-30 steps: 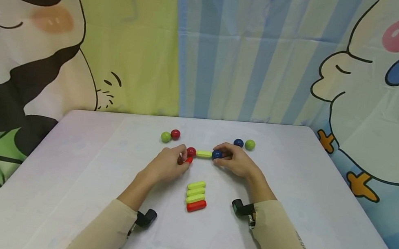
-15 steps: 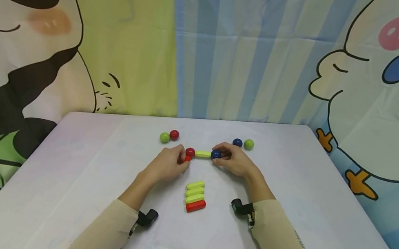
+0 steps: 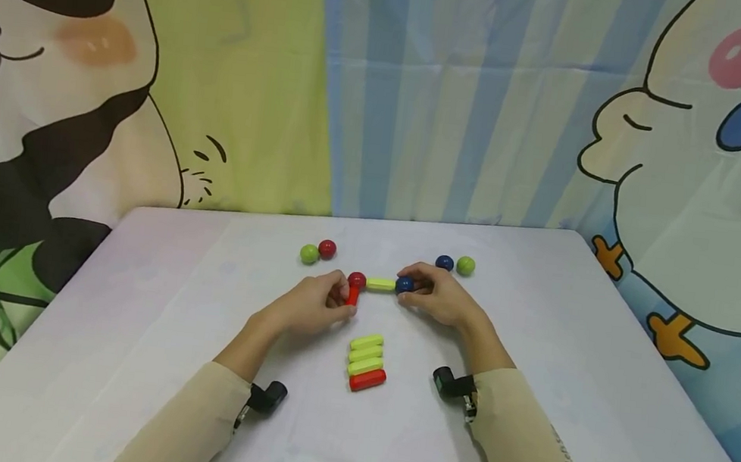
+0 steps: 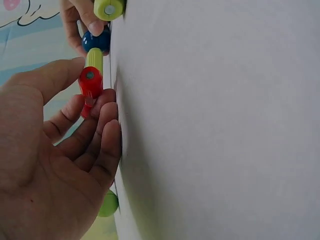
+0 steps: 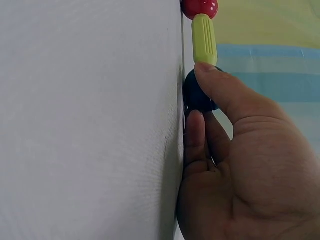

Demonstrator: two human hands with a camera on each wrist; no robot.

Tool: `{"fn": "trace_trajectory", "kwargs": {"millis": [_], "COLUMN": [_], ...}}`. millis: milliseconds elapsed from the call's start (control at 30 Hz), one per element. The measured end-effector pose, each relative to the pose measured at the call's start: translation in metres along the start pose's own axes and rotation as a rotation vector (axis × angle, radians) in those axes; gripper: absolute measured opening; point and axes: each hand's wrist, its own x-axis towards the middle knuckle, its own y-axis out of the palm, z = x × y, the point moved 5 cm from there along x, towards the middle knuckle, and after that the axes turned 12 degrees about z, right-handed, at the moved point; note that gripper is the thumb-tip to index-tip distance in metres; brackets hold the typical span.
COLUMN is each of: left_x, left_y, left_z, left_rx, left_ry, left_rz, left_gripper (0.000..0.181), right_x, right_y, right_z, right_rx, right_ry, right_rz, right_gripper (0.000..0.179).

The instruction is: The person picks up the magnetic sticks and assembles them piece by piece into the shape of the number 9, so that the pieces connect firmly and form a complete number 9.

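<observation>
Nearest on the white cloth-covered table (image 3: 318,446) lies a solid red rod (image 3: 367,380), with a row of three yellow-green rods (image 3: 366,355) just beyond it. Farther on, the left hand (image 3: 314,302) pinches a metal-tipped red rod (image 3: 352,294) between thumb and fingers; the rod's far end meets a glossy red ball (image 3: 356,280), though whether the two are joined cannot be told. From this ball a ribbed yellow-green rod (image 3: 381,285) runs across to a glossy dark-blue ball (image 3: 405,285), held between the thumb and fingers of the right hand (image 3: 435,295). Beyond the hands stand two pairs: a green ball (image 3: 309,254) beside a second red ball (image 3: 327,249) at left, and a second blue ball (image 3: 444,263) beside another green ball (image 3: 466,265) at right.
</observation>
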Motion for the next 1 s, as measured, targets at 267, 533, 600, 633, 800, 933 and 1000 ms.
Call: {"fn": "trace_trajectory", "kwargs": {"millis": [267,533,600,633,800,933,1000], "left_x": [-0.002,0.007,0.009,0.009,0.009,0.006,0.004], "left_y": [0.000,0.002,0.003,0.002,0.000,-0.001,-0.002], "left_z": [0.012,0.007,0.005,0.004,0.004,0.005,0.006], "left_rx": [-0.031,-0.034,-0.021,-0.015,0.003,0.000,-0.004], "left_ry": [0.030,0.092,0.110,0.116,0.098,0.076,0.077], "left_rz": [0.042,0.044,0.047,0.046,0.038,0.053,0.051], "left_gripper": [0.029,0.027,0.027,0.027,0.027,0.027,0.026], "right_x": [0.005,-0.001,-0.002,-0.002,0.001,0.002,0.001], "right_y": [0.006,-0.002,-0.006,-0.007,-0.007,-0.004,-0.003], "right_z": [-0.001,-0.001,0.000,0.000,0.005,0.010,0.014], "right_rx": [-0.005,-0.033,-0.041,-0.050,-0.079,-0.118,-0.146], "right_ry": [-0.009,0.027,0.024,0.016,-0.012,0.006,0.008], "right_rz": [0.014,0.004,-0.007,-0.011,0.008,0.030,0.033], "right_gripper": [0.041,0.042,0.041,0.041,0.042,0.045,0.047]}}
